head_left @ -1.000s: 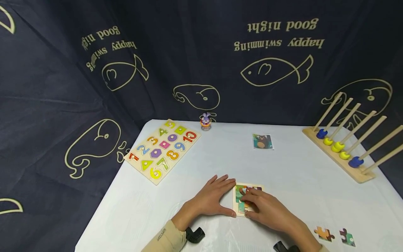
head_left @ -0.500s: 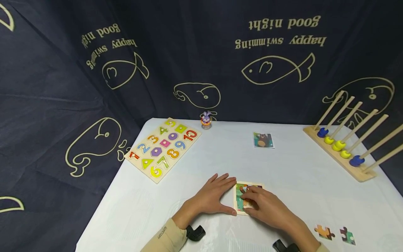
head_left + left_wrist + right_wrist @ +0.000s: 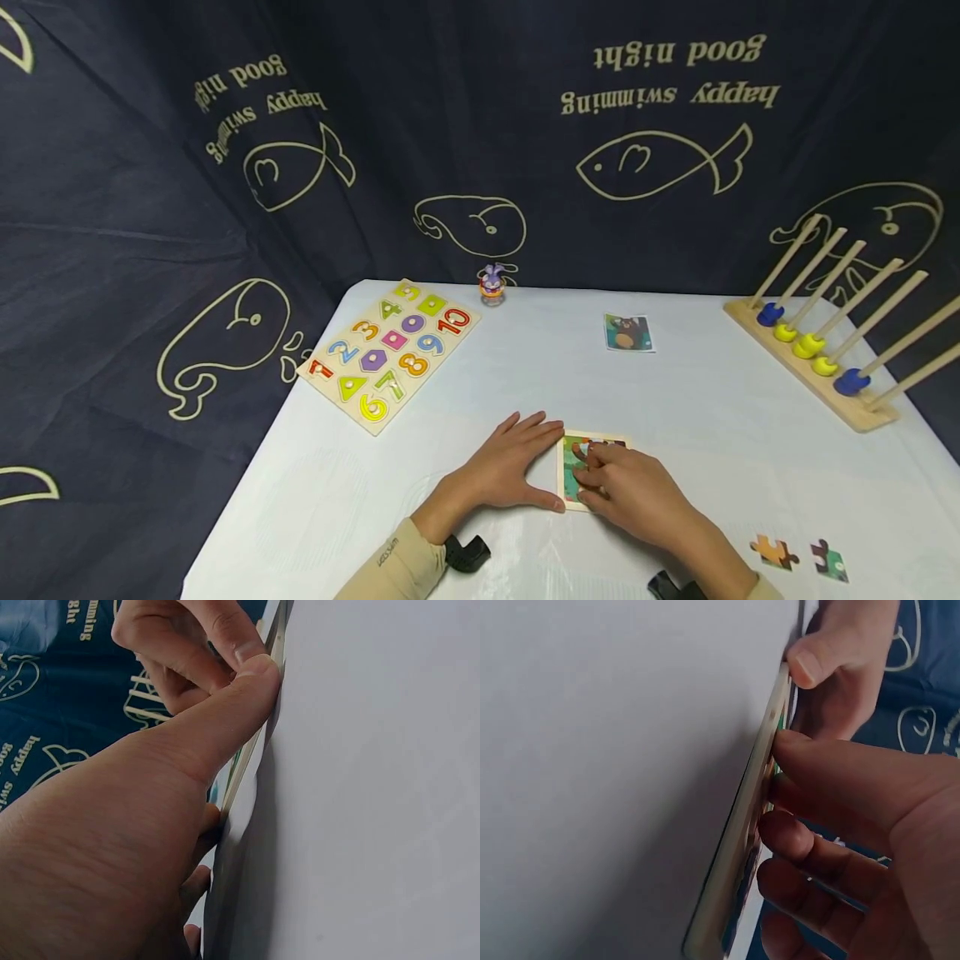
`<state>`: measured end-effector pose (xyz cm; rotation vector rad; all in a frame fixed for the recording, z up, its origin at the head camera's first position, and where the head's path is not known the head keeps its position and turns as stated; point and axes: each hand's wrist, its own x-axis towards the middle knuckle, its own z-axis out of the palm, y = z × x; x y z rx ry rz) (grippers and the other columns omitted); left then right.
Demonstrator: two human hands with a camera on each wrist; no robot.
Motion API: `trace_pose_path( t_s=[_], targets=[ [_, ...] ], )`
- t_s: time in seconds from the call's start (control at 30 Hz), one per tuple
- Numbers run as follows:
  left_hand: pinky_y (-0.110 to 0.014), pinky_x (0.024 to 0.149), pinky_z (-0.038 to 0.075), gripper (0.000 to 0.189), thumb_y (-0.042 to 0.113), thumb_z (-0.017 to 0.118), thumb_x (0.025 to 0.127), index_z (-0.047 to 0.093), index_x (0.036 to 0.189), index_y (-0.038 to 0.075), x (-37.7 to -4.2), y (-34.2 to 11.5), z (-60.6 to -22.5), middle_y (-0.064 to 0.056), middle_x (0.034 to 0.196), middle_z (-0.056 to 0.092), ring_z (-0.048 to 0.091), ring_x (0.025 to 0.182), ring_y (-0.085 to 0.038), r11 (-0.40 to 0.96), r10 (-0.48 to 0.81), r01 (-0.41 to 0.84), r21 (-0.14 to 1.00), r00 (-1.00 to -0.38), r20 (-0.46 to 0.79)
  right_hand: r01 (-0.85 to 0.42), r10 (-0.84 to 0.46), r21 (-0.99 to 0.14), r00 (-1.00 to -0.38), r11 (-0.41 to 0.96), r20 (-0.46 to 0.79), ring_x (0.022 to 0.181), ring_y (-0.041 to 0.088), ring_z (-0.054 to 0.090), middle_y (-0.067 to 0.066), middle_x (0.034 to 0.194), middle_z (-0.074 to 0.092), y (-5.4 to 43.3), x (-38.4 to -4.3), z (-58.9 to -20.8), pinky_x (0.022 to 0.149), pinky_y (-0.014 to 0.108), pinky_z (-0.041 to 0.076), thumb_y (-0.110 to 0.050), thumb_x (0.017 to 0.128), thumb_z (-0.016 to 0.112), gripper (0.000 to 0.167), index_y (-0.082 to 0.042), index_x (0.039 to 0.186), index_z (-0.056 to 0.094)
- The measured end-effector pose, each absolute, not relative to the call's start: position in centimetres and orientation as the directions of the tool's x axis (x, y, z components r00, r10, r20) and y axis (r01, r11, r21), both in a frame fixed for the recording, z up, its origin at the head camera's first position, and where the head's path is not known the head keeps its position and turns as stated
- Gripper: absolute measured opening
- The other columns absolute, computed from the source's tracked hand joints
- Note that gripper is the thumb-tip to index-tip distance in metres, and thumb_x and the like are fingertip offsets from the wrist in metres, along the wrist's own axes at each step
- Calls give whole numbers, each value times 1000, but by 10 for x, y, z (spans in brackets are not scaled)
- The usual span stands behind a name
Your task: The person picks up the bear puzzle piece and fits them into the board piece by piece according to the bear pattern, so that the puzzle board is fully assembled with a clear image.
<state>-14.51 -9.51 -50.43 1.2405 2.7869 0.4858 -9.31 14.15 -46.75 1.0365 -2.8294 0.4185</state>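
Observation:
My left hand lies with straight fingers along the left side of a small jigsaw puzzle tray, its thumb at the near corner and its index finger at the far one. In the left wrist view the left thumb touches the tray's edge. My right hand is over the tray, fingertips on the picture. The right wrist view shows the right thumb resting on the tray's face and the other fingers loosely bent. No piece shows between them. The right hand hides much of the picture.
Two loose jigsaw pieces, one orange and one green, lie at right. Behind are a bear picture card and a purple figurine. A number puzzle board lies left; a pegged bead rack stands right.
A teal piece at the tray's lower left, which stood out against the picture a second ago, now lies flush. The right fingers have shifted slightly on the picture; the left hand stays put.

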Motion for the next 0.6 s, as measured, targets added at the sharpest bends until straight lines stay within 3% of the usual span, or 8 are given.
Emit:
trace_pose_path(
  t_s=[0.17, 0.23, 0.3, 0.4, 0.5, 0.6],
  targets=[
    [-47, 115, 12, 104, 83, 50, 73, 28, 153, 20, -145, -95, -505, 11, 154, 27, 14, 144, -15, 625, 734, 719, 303, -674, 82, -687, -658, -175, -726, 705, 199, 69, 4, 44, -9, 90, 54, 141, -92, -463, 56, 26, 43, -37, 83, 74, 29, -20, 108, 77],
    [-47, 115, 12, 105, 83, 50, 73, 29, 153, 19, -145, -96, -504, 10, 154, 27, 14, 144, -15, 628, 733, 717, 302, -676, 81, -663, -642, -219, -748, 716, 166, 78, 8, 53, -7, 97, 60, 142, -93, -463, 62, 30, 48, -38, 86, 71, 31, -20, 110, 76],
    [-47, 115, 12, 105, 83, 50, 73, 29, 153, 19, -145, -96, -504, 10, 154, 27, 14, 144, -15, 632, 730, 715, 300, -679, 79, -610, -607, -310, -786, 729, 119, 94, 16, 60, 0, 109, 64, 143, -93, -464, 74, 38, 52, -39, 89, 68, 32, -19, 112, 75],
    [-47, 115, 11, 105, 82, 51, 73, 29, 153, 19, -144, -95, -503, 10, 154, 27, 14, 144, -16, 631, 729, 713, 305, -680, 78, -498, -549, -511, -834, 701, 60, 117, 26, 56, 5, 121, 64, 148, -95, -464, 91, 50, 48, -39, 93, 63, 33, -18, 116, 73],
    [-47, 115, 11, 104, 81, 53, 73, 28, 153, 19, -144, -95, -502, 10, 155, 27, 14, 144, -16, 630, 730, 711, 311, -679, 75, -415, -530, -676, -847, 609, 42, 107, 19, 60, -2, 114, 67, 158, -97, -461, 87, 41, 51, -37, 94, 62, 32, -17, 118, 71],
    [-47, 115, 11, 105, 81, 54, 72, 28, 153, 19, -144, -93, -502, 10, 155, 27, 14, 144, -16, 632, 730, 712, 305, -679, 71, -369, -529, -769, -847, 522, 47, 90, 11, 62, -7, 109, 67, 171, -96, -455, 74, 30, 53, -32, 96, 60, 29, -17, 120, 69]
  ],
)
